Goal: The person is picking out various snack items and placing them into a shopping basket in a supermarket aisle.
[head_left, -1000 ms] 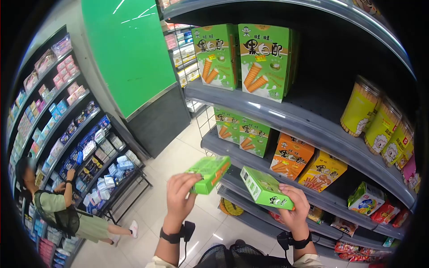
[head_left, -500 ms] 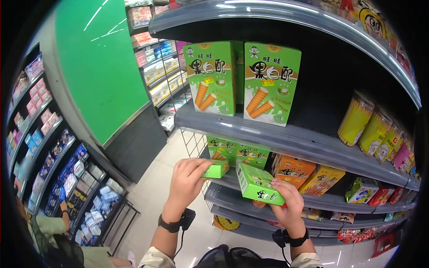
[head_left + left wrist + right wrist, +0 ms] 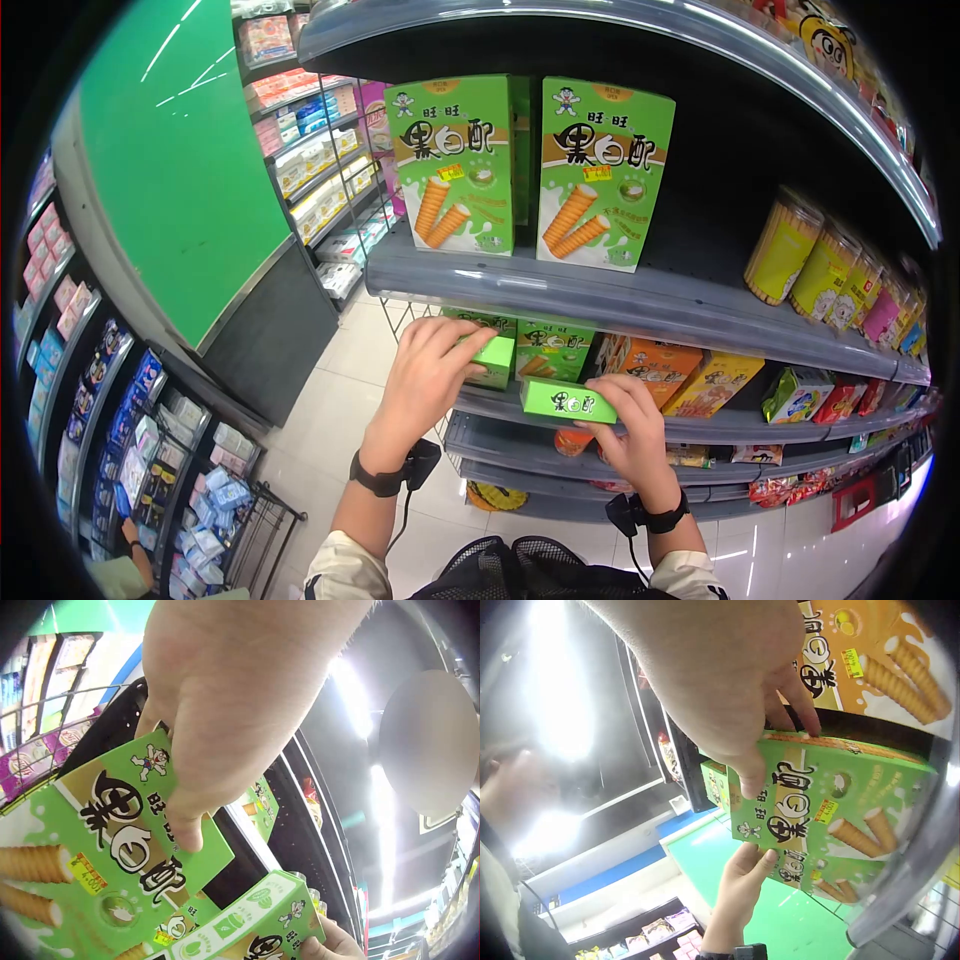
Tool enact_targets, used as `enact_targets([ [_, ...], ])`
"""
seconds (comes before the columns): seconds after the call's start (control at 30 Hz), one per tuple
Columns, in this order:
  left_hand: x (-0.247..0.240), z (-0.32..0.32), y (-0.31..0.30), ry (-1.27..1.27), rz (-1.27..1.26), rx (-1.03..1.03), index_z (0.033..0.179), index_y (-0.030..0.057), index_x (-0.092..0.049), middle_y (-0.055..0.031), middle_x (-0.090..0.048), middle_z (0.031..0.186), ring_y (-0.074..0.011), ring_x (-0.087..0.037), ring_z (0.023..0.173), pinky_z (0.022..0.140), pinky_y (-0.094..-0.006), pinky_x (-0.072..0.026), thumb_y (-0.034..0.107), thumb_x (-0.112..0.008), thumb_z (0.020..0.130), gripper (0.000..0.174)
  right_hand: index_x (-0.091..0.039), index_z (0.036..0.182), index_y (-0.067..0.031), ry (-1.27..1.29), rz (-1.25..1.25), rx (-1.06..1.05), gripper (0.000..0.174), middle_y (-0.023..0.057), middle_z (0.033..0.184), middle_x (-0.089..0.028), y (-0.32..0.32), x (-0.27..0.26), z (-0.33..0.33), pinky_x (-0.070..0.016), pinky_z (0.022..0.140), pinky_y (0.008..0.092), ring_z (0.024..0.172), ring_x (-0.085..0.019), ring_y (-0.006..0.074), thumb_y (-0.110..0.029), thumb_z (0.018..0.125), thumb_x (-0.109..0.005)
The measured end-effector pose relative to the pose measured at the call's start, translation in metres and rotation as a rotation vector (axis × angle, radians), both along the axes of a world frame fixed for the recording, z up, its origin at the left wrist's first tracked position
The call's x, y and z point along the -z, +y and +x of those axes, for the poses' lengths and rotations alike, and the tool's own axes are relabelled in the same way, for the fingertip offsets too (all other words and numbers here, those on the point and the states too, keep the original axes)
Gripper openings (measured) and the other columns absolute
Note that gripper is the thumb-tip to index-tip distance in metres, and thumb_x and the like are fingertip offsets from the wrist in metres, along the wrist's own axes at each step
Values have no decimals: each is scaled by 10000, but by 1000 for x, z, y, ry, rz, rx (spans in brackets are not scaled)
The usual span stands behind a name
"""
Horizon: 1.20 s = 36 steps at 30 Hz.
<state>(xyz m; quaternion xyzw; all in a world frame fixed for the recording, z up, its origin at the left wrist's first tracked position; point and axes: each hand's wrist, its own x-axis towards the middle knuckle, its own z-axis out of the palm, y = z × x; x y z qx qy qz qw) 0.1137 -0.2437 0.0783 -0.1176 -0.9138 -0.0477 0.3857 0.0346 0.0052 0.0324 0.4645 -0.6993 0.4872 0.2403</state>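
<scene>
My left hand (image 3: pixel 425 372) pinches the top end of a green box (image 3: pixel 494 362) in front of the lower shelf; in the left wrist view its thumb lies on the printed face of that box (image 3: pixel 112 847). My right hand (image 3: pixel 635 432) grips a second green box (image 3: pixel 568 402) by its right end, thumb and fingers on opposite sides. In the right wrist view this box (image 3: pixel 840 802) shows its rolls picture and price sticker. Beyond the held boxes another green box (image 3: pixel 556 350) stands on the lower shelf, next to an orange box (image 3: pixel 652 372).
Two larger-looking green boxes (image 3: pixel 605 180) stand on the upper shelf (image 3: pixel 600 290). Yellow-green jars (image 3: pixel 785 248) stand at its right. A yellow box (image 3: pixel 715 385) and snack bags (image 3: pixel 840 400) share the lower shelf. A wire side panel borders the shelves; another person's arm (image 3: pixel 136 560) shows at lower left.
Both held boxes have come closer to the lower shelf and tipped more upright, their top ends now facing the head camera. The view has shifted, and the other person has moved mostly out at the left.
</scene>
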Motion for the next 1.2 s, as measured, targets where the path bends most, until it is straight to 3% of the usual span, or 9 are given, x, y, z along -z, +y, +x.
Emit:
enact_targets([
  [0.23,2,-9,-6,0,32,-8,1142,86,-598,-68,-571,1026,-263,-518,968,888,-392,-389,114,-664,772,377,-580,1119,-26,-23,0,73,402,131,1082,-511,-13,-2,-9,-480,795,351,955,-560,282,-39,743,-723],
  [0.33,5,-15,-6,2,52,-46,1149,90,-600,-83,-561,1058,-278,-511,984,893,-401,-389,41,-630,764,390,-556,1161,-38,-52,-36,120,438,150,1108,-487,-24,5,-13,-470,821,357,994,-547,298,-32,752,-714],
  [0.53,18,-22,-3,52,23,-102,1177,85,-592,-155,-496,1165,-349,-466,1050,919,-446,-381,-58,-585,668,528,-531,1204,-42,-39,-40,201,438,187,1181,-429,-33,3,-11,-474,866,373,1055,-543,335,-12,791,-673],
  [0.6,23,-24,-3,32,63,-165,1192,74,-574,-215,-448,1200,-395,-434,1083,936,-477,-366,-30,-614,698,506,-532,1210,-45,-5,-36,225,432,195,1198,-415,-36,6,-12,-476,877,378,1068,-541,343,-6,799,-661],
  [0.8,34,-37,14,126,213,-240,1249,79,-522,-290,-344,1280,-442,-349,1142,953,-523,-329,82,-716,721,563,-563,1227,-96,-21,-26,271,454,222,1260,-387,-42,12,-7,-469,900,392,1081,-522,358,34,797,-628],
  [0.9,38,-44,22,206,212,-291,1249,70,-518,-305,-343,1270,-457,-345,1137,959,-526,-318,124,-752,690,608,-576,1247,-146,88,12,317,540,217,1315,-372,-43,16,-5,-380,1006,444,1203,-409,382,57,749,-625],
  [1.0,41,-50,27,236,197,-307,1238,58,-523,-306,-356,1254,-465,-345,1131,952,-531,-319,142,-764,677,615,-579,1249,-157,241,96,347,580,185,1335,-390,-41,15,-4,-361,1023,451,1235,-386,383,58,712,-623],
  [1.03,42,-52,27,235,197,-307,1238,58,-523,-306,-356,1254,-465,-345,1131,952,-531,-319,142,-764,677,615,-586,1240,-163,250,109,335,585,153,1329,-421,-43,15,-6,-374,1012,457,1247,-380,383,51,696,-621],
  [1.2,44,-60,25,255,250,-252,1172,63,-581,-266,-402,1229,-453,-363,1116,934,-524,-341,143,-754,677,530,-593,1224,-156,219,184,330,553,152,1312,-441,-46,7,-7,-405,981,460,1240,-384,386,41,709,-625],
])
